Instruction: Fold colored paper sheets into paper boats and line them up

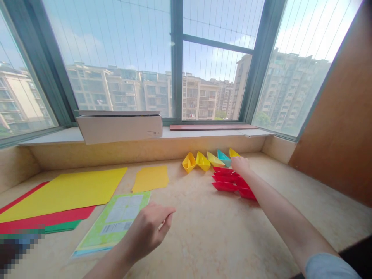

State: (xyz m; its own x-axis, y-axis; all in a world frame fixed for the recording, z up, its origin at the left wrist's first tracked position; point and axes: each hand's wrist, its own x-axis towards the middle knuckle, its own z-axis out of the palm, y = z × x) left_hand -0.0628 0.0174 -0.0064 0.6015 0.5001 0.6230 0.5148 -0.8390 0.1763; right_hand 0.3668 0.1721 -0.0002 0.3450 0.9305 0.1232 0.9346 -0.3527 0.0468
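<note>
My right hand [241,164] reaches to the far right end of a row of folded paper boats, its fingers closed at a yellow paper boat [233,152] that they partly hide. Beside that boat stand a blue paper boat [223,158], a pale yellow paper boat [214,159] and two more yellow ones. Under my right wrist, red paper boats [225,186] are lined up in close rows, partly covered by the forearm. My left hand [154,223] hovers at the right edge of a green packet [119,217], thumb and fingers drawn together with nothing visible in them.
Large yellow [72,190], red and green paper sheets overlap at the left. A smaller orange-yellow stack of paper [151,178] lies behind the packet. On the raised window sill are a long white box [122,128] and a flat reddish strip [212,127]. A brown panel [337,108] borders the right side.
</note>
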